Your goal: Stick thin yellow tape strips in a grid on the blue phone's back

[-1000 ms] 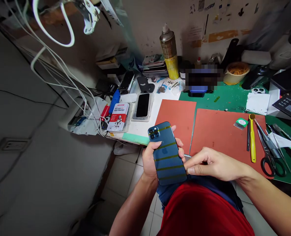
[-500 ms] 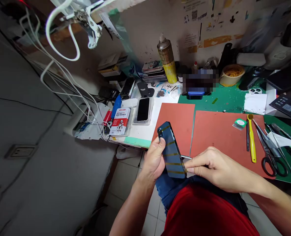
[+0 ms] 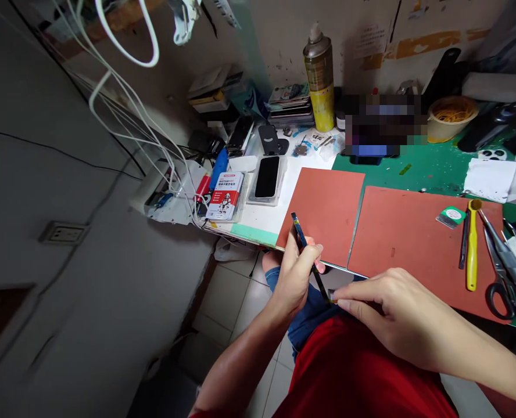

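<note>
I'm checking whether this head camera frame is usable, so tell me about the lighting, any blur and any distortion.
Head view: the bench is well lit, the red mats evenly bright, while the left wall falls into shadow; wide-angle distortion bends the wall and the white cables; a pixelated block hides something at the back; the phone, seen edge-on in the left hand, and the right hand look sharp.
</note>
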`<state>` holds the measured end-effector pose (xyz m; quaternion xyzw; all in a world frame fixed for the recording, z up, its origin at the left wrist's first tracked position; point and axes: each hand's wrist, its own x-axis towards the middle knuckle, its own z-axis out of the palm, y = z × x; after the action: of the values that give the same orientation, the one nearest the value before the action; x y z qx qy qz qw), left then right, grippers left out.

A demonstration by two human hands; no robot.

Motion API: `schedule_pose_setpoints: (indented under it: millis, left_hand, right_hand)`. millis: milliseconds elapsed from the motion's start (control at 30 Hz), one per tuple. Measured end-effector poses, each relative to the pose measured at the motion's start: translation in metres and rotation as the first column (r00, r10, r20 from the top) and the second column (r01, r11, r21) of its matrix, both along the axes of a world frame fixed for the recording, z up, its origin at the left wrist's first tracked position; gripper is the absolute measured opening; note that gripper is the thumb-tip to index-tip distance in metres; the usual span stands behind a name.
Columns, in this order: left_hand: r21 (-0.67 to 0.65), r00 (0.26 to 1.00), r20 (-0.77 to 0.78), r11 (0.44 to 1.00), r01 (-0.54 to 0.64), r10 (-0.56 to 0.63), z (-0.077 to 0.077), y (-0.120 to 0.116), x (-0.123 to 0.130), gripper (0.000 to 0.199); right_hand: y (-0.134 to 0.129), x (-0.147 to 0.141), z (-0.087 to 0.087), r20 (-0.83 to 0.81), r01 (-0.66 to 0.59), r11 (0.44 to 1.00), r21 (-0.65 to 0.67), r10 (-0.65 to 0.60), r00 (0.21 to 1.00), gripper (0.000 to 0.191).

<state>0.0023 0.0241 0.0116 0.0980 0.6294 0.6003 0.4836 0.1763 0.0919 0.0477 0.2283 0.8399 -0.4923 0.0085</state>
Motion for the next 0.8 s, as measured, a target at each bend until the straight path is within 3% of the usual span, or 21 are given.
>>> schedule_pose_setpoints:
  millis: [200, 400, 600, 700, 800]
  left_hand:
    - [0.062, 0.996, 0.069, 0.996, 0.060, -0.064, -0.002, -0.001, -0.001, 0.019]
    - [0.117, 0.981, 0.173, 0.991, 0.070, -0.090, -0.003, -0.001, -0.001, 0.022]
    - [0.283, 0.923, 0.319, 0.951, 0.125, -0.216, 0.000, -0.002, -0.006, 0.024]
    - [0.356, 0.888, 0.392, 0.930, 0.096, -0.241, 0.004, -0.002, -0.007, 0.033]
    - [0.374, 0.870, 0.435, 0.926, 0.061, -0.233, 0.006, -0.001, -0.006, 0.058]
  right_hand:
    - [0.009, 0.003, -0.005, 0.015, 0.002, 0.980, -0.200, 0.001, 1.000, 0.045]
    - [0.014, 0.001, -0.013, 0.032, 0.034, 0.938, -0.345, -0.025, 0.999, 0.045]
    - [0.018, 0.008, -0.028, 0.112, 0.125, 0.898, -0.421, -0.085, 0.990, 0.044]
    - [0.021, 0.012, -0.033, 0.096, 0.116, 0.903, -0.414, -0.083, 0.992, 0.046]
    - [0.023, 0.012, -0.036, 0.034, 0.064, 0.898, -0.436, -0.055, 0.998, 0.052]
